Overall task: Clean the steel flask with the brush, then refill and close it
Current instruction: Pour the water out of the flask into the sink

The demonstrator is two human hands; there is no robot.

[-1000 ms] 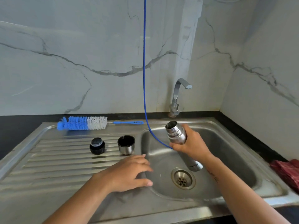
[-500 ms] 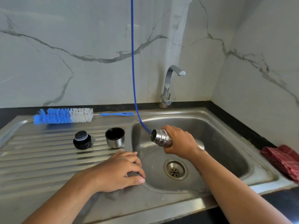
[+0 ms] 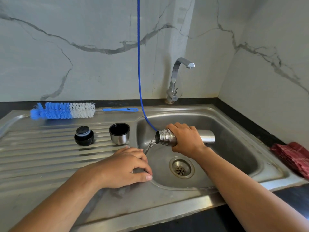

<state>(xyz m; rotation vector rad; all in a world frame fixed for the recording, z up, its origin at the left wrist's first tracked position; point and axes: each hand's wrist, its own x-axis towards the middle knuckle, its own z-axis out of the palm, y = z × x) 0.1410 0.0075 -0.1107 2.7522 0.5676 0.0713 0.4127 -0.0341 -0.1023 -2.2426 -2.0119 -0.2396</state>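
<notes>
My right hand (image 3: 187,139) grips the steel flask (image 3: 167,137) around its middle and holds it on its side over the sink basin (image 3: 234,144), mouth to the left. Water runs out of the mouth into the basin. My left hand (image 3: 123,166) rests on the sink's edge beside the basin with its fingers loosely curled and nothing in it. The blue and white bottle brush (image 3: 63,111) lies at the back of the drainboard. The black stopper (image 3: 84,135) and the steel cup lid (image 3: 119,133) stand on the drainboard (image 3: 33,156).
A steel tap (image 3: 175,81) stands behind the basin, with no water coming from it. A blue cord (image 3: 138,64) hangs down from above into the basin near the flask's mouth. A red cloth (image 3: 294,156) lies on the dark counter at the right. The drain (image 3: 181,167) is below the flask.
My right hand has tipped the flask from mouth-up to horizontal, and water now pours out. The fingers of my left hand have curled a little on the sink edge.
</notes>
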